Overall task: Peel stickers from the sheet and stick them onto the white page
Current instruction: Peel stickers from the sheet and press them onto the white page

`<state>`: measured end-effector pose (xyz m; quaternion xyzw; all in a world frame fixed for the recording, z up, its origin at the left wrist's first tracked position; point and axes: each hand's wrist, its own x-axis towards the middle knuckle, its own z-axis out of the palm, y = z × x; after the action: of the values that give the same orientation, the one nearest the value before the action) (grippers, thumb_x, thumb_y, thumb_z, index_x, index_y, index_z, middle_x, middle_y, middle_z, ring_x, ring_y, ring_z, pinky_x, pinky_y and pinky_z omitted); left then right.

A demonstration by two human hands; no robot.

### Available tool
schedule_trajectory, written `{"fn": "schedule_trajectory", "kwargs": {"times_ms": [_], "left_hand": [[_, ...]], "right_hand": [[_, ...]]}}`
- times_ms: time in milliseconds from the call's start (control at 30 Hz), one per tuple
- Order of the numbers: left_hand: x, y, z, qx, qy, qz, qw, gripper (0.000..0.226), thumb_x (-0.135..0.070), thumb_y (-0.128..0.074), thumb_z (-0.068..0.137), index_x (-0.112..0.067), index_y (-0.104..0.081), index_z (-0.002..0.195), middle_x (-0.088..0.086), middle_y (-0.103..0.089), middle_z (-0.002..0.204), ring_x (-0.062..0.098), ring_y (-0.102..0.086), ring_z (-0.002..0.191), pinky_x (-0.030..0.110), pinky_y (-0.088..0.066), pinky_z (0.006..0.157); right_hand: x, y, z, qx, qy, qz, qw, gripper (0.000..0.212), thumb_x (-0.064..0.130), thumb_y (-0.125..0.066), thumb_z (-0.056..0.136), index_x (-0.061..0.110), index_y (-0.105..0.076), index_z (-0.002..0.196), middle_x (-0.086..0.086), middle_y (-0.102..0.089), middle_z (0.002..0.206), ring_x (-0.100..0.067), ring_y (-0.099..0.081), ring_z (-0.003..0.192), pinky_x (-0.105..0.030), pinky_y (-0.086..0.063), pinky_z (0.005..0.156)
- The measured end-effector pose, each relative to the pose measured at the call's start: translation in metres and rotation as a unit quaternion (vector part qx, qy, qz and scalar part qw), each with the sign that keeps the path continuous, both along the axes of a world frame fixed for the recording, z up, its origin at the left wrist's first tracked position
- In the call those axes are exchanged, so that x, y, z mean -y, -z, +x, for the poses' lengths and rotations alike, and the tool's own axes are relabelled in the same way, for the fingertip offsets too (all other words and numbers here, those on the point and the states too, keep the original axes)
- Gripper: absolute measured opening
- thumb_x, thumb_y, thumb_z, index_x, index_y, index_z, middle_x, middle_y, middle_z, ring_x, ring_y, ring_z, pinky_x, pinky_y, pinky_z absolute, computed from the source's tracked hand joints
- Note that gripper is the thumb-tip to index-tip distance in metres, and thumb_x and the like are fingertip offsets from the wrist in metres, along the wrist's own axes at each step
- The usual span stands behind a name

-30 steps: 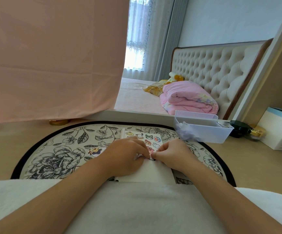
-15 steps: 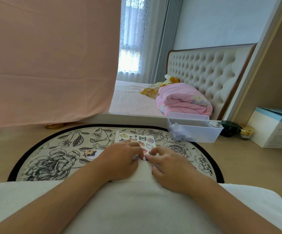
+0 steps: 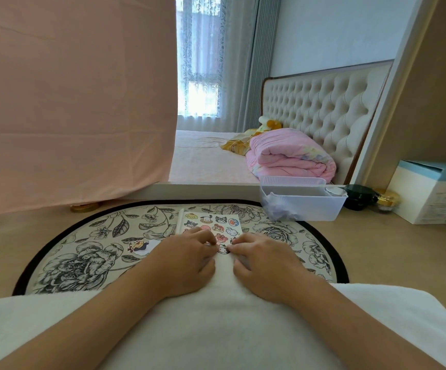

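Here, centre frame: left hand (image 3: 187, 260), right hand (image 3: 266, 263), my curled fingertips (image 3: 212, 243) meeting on one sticker (image 3: 223, 249), lower edge of sheet (image 3: 216, 221), above page (image 3: 223, 267); pinching or pressing, cannot tell.

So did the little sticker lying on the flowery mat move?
No. The loose sticker stays put on the flowered mat, just above its big printed flower.

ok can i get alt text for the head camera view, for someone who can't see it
A left hand and right hand lie over a floral mat, fingertips meeting at a small sticker at the near edge of a cartoon sticker sheet. A translucent bin sits behind to the right, with a bed beyond.
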<state>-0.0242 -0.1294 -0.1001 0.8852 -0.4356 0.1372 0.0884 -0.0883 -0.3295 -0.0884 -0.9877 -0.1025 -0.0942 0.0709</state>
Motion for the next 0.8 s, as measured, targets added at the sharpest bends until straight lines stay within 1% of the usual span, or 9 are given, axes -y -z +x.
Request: {"fn": "schedule_trajectory", "kwargs": {"times_ms": [100,167,300,367,433,533,600,667,800], "left_hand": [[-0.003,0.001,-0.002,-0.008,0.003,-0.015,1.0,0.048,-0.047,-0.031,0.09,-0.032,-0.071,0.112,-0.021,-0.059,0.119,0.005,-0.053,0.109,0.031,-0.054,0.079],[-0.005,0.002,-0.002,-0.027,-0.003,-0.029,0.999,0.045,-0.052,-0.034,0.091,-0.039,-0.07,0.116,-0.025,-0.059,0.12,0.001,-0.051,0.11,0.029,-0.053,0.083],[-0.004,0.002,-0.003,-0.048,-0.011,-0.025,0.998,0.05,-0.063,-0.029,0.091,-0.051,-0.061,0.127,-0.026,-0.054,0.123,0.0,-0.047,0.112,0.026,-0.047,0.086],[-0.003,0.002,-0.003,-0.041,-0.009,-0.009,0.999,0.05,-0.064,-0.027,0.092,-0.053,-0.055,0.132,-0.024,-0.052,0.124,0.003,-0.046,0.111,0.025,-0.044,0.087],[-0.002,0.0,-0.003,-0.041,-0.009,0.016,0.999,0.052,-0.064,-0.023,0.093,-0.055,-0.047,0.138,-0.022,-0.047,0.129,0.006,-0.043,0.113,0.027,-0.041,0.093],[-0.002,-0.002,-0.004,-0.05,-0.004,0.041,0.998,0.057,-0.063,-0.017,0.091,-0.054,-0.041,0.143,-0.02,-0.044,0.135,0.007,-0.038,0.12,0.029,-0.037,0.1],[-0.002,-0.002,-0.005,-0.053,-0.007,0.028,0.998,0.057,-0.06,-0.018,0.09,-0.054,-0.046,0.139,-0.022,-0.046,0.132,0.005,-0.041,0.119,0.029,-0.041,0.097],[-0.001,-0.003,-0.006,-0.06,-0.017,-0.009,0.998,0.056,-0.056,-0.022,0.088,-0.051,-0.057,0.132,-0.026,-0.053,0.125,0.0,-0.046,0.116,0.028,-0.047,0.092],[0.003,-0.004,-0.007,-0.056,-0.029,-0.068,0.996,0.055,-0.054,-0.03,0.083,-0.037,-0.076,0.11,-0.027,-0.067,0.116,-0.008,-0.057,0.107,0.025,-0.051,0.091]], "right_hand": [[-0.001,0.001,0.0,-0.002,0.005,-0.015,1.0,0.042,0.041,-0.04,0.097,0.033,-0.056,0.135,0.013,-0.053,0.133,-0.012,-0.05,0.123,-0.034,-0.046,0.1],[-0.002,0.002,0.001,-0.007,0.002,-0.034,0.999,0.043,0.04,-0.037,0.098,0.031,-0.052,0.137,0.007,-0.051,0.132,-0.017,-0.048,0.122,-0.038,-0.046,0.1],[-0.003,0.003,0.004,-0.028,-0.009,-0.051,0.998,0.045,0.037,-0.035,0.099,0.031,-0.045,0.142,0.003,-0.045,0.134,-0.02,-0.041,0.125,-0.042,-0.042,0.102],[-0.002,0.002,0.005,-0.03,-0.012,-0.051,0.998,0.045,0.037,-0.035,0.099,0.03,-0.046,0.142,0.003,-0.045,0.134,-0.019,-0.04,0.126,-0.041,-0.042,0.102],[-0.001,0.002,0.004,-0.03,-0.016,-0.039,0.999,0.046,0.036,-0.037,0.098,0.029,-0.049,0.142,0.005,-0.047,0.133,-0.018,-0.042,0.125,-0.039,-0.043,0.102],[0.002,0.0,0.003,-0.025,-0.02,0.009,0.999,0.044,0.035,-0.042,0.097,0.028,-0.058,0.137,0.008,-0.053,0.127,-0.015,-0.049,0.121,-0.035,-0.045,0.101],[0.005,0.0,0.002,-0.024,-0.019,0.038,0.999,0.04,0.036,-0.045,0.097,0.029,-0.063,0.132,0.011,-0.056,0.124,-0.011,-0.052,0.118,-0.033,-0.046,0.1],[0.008,-0.002,0.0,-0.023,-0.02,0.053,0.998,0.036,0.038,-0.048,0.097,0.03,-0.067,0.127,0.014,-0.058,0.126,-0.008,-0.053,0.118,-0.032,-0.046,0.1],[0.01,-0.005,-0.003,-0.012,-0.023,0.029,0.999,0.033,0.039,-0.049,0.097,0.029,-0.07,0.121,0.016,-0.059,0.13,-0.007,-0.053,0.118,-0.033,-0.043,0.103]]}}
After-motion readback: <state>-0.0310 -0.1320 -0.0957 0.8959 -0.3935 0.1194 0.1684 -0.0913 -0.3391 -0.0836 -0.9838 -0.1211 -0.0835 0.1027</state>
